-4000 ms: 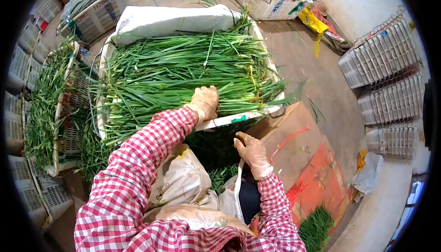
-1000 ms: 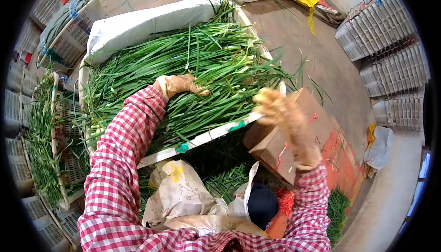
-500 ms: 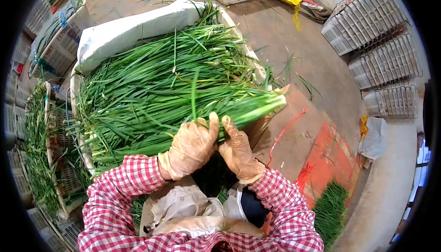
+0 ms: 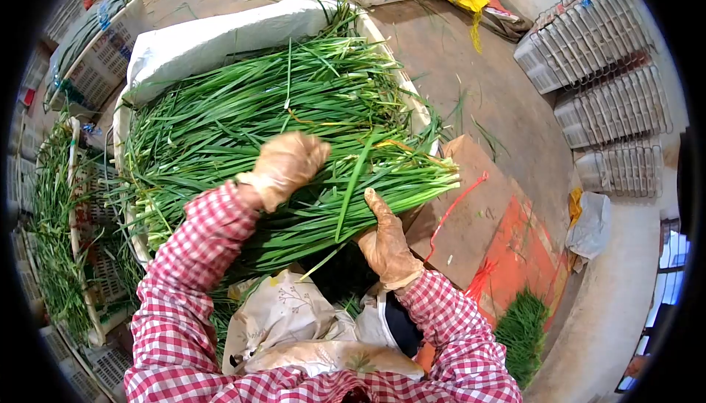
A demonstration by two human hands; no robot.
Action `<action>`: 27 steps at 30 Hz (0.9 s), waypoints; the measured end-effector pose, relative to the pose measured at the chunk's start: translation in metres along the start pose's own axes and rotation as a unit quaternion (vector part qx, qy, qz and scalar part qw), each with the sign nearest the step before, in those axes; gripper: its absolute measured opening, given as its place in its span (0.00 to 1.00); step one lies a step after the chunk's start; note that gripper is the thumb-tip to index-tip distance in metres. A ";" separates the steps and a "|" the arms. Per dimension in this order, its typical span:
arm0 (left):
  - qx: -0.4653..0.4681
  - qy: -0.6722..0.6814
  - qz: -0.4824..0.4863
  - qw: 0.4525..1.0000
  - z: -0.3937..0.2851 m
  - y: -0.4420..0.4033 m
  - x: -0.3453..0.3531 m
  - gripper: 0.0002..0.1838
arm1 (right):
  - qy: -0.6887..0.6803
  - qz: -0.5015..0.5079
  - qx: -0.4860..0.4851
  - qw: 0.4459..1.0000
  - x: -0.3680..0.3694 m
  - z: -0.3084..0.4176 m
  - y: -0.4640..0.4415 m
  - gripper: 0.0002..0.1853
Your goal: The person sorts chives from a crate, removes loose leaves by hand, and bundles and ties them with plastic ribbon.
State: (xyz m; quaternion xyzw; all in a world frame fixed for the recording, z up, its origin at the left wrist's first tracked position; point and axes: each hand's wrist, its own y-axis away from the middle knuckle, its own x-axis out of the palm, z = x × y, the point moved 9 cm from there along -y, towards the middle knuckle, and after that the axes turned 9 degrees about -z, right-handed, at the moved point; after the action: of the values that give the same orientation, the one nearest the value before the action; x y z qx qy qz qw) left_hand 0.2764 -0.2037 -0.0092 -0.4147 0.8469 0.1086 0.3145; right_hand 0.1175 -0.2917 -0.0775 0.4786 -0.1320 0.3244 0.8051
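My right hand (image 4: 386, 245), in a thin tan glove, is closed around a bunch of garlic chives (image 4: 401, 193), thumb on top and the other fingers hidden beneath. The pale cut ends point right and the green leaves fan out to the left. One loose blade (image 4: 355, 186) lies across the bunch. My left hand (image 4: 288, 168), gloved alike, is curled above the leaves; its fingertips are blurred and anything in them is hidden. Just beyond both hands stands a white crate (image 4: 382, 43) heaped with more chives (image 4: 243, 116).
A white sheet (image 4: 228, 31) is folded over the crate's far side. To the right are a cardboard piece (image 4: 460, 219), a red string (image 4: 456, 215) and a chive pile (image 4: 523, 337). Wire-handled crates (image 4: 588, 35) are stacked by the wall. Another crate (image 4: 77, 234) stands left.
My left hand has moved up and left, off the bunch and away from my right hand. The bunch has spread wider in my right hand, which has moved little.
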 end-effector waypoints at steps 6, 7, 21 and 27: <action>0.131 -0.011 -0.086 0.988 0.029 0.016 0.049 0.24 | 0.162 0.119 -0.054 0.978 0.045 0.020 0.013 0.20; 0.022 0.019 0.027 0.999 0.075 0.004 0.067 0.22 | 0.196 0.050 -0.030 0.979 0.044 0.013 -0.005 0.19; 0.017 0.408 0.120 0.905 0.117 -0.003 0.012 0.32 | 0.519 0.074 -0.354 0.774 0.111 -0.028 -0.022 0.54; -0.266 0.628 0.161 0.713 0.080 0.005 0.023 0.46 | 0.164 0.015 -0.020 0.986 0.038 0.004 0.020 0.33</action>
State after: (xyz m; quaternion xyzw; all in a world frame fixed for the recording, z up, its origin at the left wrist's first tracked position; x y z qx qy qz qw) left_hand 0.2977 -0.1800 -0.0862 -0.3110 0.8393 0.0932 -0.4360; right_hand 0.1332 -0.2739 -0.0417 0.4011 -0.0115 0.4077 0.8202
